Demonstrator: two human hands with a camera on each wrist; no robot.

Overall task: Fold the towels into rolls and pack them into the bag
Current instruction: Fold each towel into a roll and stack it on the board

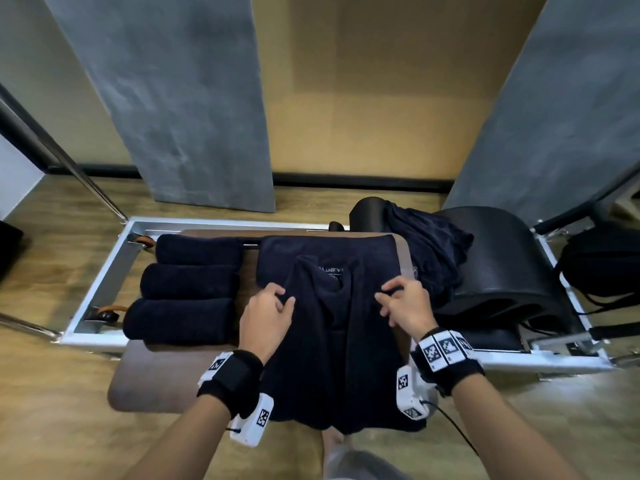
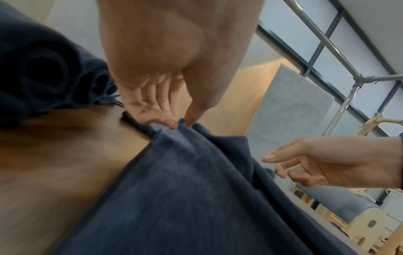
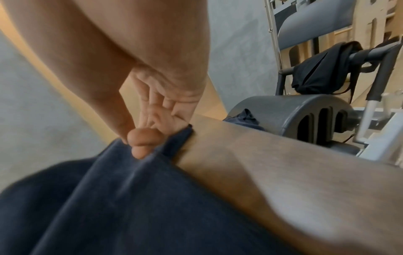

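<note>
A dark navy towel [image 1: 332, 327] lies spread lengthwise on the brown padded bench [image 1: 162, 375], its near end hanging over the front edge. My left hand [image 1: 277, 299] pinches the towel's [image 2: 196, 181] left edge between thumb and fingers. My right hand [image 1: 391, 299] pinches the right edge of the towel [image 3: 130, 189], thumb against forefinger. Three rolled navy towels [image 1: 187, 289] lie side by side at the left of the bench. A black bag [image 1: 602, 268] hangs at the far right.
A crumpled dark towel [image 1: 429, 251] is draped over the black curved barrel [image 1: 502, 268] at the right. A silver metal frame [image 1: 100, 271] surrounds the bench, with slanted poles on both sides. Grey wall panels stand behind on the wooden floor.
</note>
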